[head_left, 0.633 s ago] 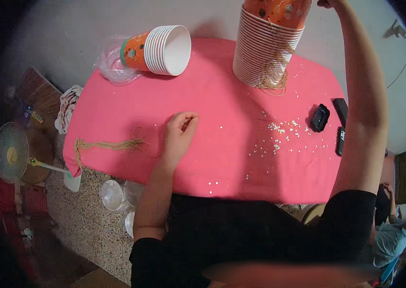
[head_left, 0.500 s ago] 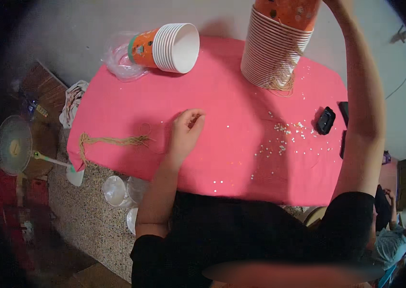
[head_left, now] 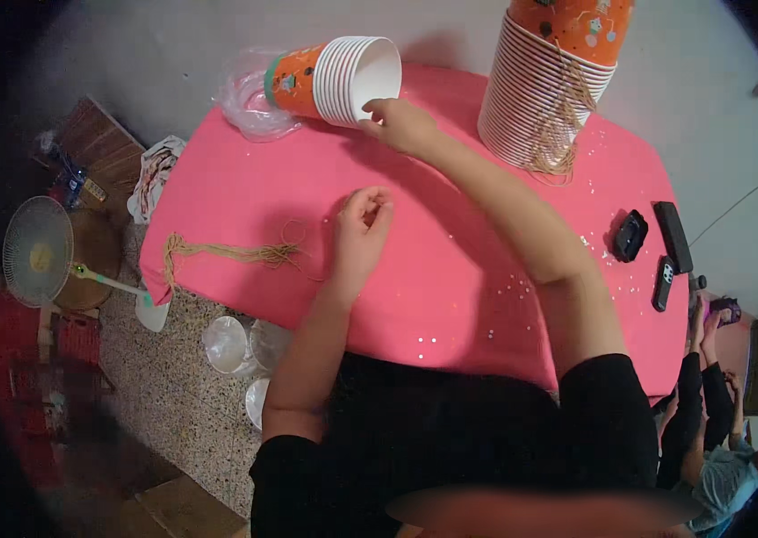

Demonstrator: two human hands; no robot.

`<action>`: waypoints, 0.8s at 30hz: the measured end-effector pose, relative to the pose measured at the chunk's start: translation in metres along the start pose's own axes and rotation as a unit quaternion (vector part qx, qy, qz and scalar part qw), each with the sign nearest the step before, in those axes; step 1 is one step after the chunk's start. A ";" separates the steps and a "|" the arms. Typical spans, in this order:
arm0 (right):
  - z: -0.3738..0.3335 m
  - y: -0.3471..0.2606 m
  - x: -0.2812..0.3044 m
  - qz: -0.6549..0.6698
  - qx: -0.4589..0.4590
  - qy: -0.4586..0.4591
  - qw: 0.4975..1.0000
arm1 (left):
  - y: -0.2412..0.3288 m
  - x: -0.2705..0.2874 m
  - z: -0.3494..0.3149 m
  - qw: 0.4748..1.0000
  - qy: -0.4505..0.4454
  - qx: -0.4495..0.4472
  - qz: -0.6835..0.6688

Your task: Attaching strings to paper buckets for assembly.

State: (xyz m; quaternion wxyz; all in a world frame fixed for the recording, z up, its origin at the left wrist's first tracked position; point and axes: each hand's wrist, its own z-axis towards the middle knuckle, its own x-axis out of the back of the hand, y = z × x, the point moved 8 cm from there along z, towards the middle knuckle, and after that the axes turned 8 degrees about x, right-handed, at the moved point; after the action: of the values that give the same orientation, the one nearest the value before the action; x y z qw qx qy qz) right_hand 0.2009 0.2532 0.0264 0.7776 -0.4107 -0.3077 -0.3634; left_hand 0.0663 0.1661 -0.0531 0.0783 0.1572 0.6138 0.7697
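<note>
On the pink-covered table, a short stack of orange-patterned paper cups (head_left: 293, 82) lies on its side, white rims facing right. My right hand (head_left: 404, 126) is at the lower edge of its open mouth, thumb and fingers apart; whether it touches the rim is unclear. My left hand (head_left: 364, 235) rests over the middle of the table with its fingers curled in; what they hold, if anything, is hidden. Left of it lies a bundle of tan string (head_left: 231, 255). A tall stack of upside-down paper cups (head_left: 533, 94) stands at the back right, with tan strings (head_left: 555, 148) hanging down its side.
Clear plastic wrapping (head_left: 253, 112) lies by the sideways cups. Small white dots (head_left: 512, 291) are scattered on the right, near a black tray (head_left: 630, 236), a black case (head_left: 672, 237) and a phone (head_left: 663, 283). A fan (head_left: 39, 253) stands left; another person (head_left: 727, 475) is at lower right.
My right hand has come down from the top of the tall stack and across to the left, beside the sideways cups. My left hand stays curled in about the same place.
</note>
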 end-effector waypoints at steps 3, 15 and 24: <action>0.020 0.006 -0.012 0.035 -0.005 0.043 0.998 | -0.001 0.010 0.006 0.999 0.046 -0.005 -0.018; -0.003 -0.027 -0.013 -0.019 0.007 0.090 0.996 | -0.010 0.036 0.020 0.995 0.084 0.021 -0.056; -0.038 -0.056 -0.015 -0.003 0.070 0.085 0.994 | 0.016 0.034 0.014 0.984 0.089 -0.114 0.105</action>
State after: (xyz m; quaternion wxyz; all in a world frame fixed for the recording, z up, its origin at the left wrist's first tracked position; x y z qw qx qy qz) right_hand 0.1540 0.2029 0.0198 0.8266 -0.3222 -0.2663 -0.3769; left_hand 0.0400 0.1856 -0.0304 -0.0406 0.1420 0.5069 0.8493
